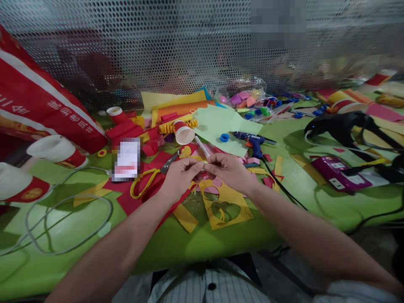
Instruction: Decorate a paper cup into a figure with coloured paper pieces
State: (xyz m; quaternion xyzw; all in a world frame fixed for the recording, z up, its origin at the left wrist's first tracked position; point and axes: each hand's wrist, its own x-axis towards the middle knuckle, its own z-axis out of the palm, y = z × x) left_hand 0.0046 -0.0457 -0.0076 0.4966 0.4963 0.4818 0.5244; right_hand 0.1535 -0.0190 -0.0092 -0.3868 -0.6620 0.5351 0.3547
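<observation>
Left hand [182,176] and right hand [229,170] pinch a small, pale piece [205,163] between their fingers above yellow paper [225,205] cut with rounded holes. A smooth green table [202,248] lies beneath.

Over there the surface [227,248] is lime green, the scissors' handles [136,190] yellow, the glue gun [256,145] blue, and the power strip [342,173] at the frame's right purple; the person's shirt [192,286] has dark stripes on pale cloth.

One smartphone [126,160] (screen pixelated); looped white cable [110,206], left of it; red printed bag [52,94], behind-left; purple power strip [342,174], far right.
</observation>
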